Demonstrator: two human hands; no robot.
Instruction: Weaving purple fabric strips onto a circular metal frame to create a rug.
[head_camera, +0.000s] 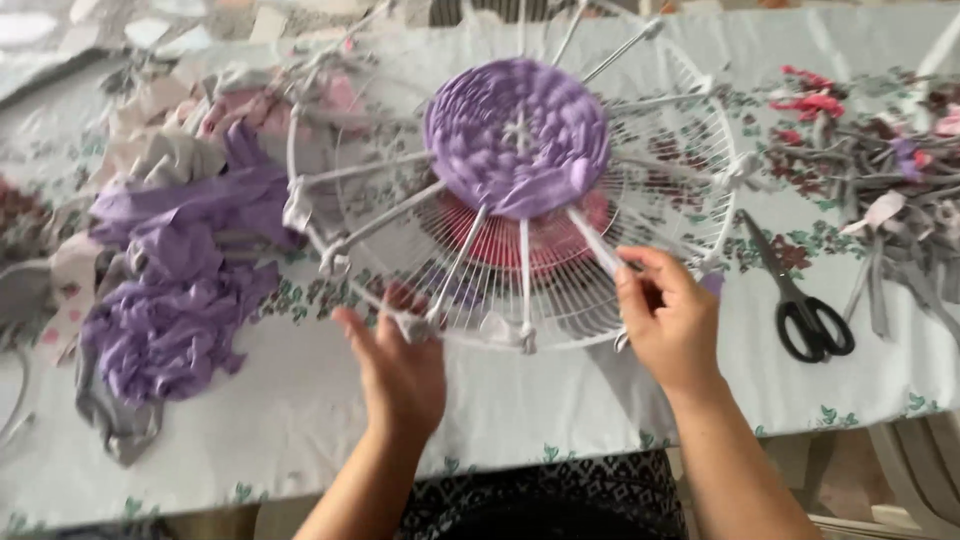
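Your left hand (400, 365) grips the fan guard (520, 190) near rim; right hand (668, 320) pinches a white strip (598, 243) below the purple weave (517, 137) (scissors (800, 295) right of guard).

Clothed table (560, 400) — scissors (800, 295), fabric scraps (175, 300)

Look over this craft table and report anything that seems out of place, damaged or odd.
Nothing looks damaged or spilled. The oddest thing is the white wire fan guard, used as a loom with a purple woven disc at its centre. The black scissors lie near the table edge, beside the right hand. Purple fabric scraps are heaped loosely left of the left hand.
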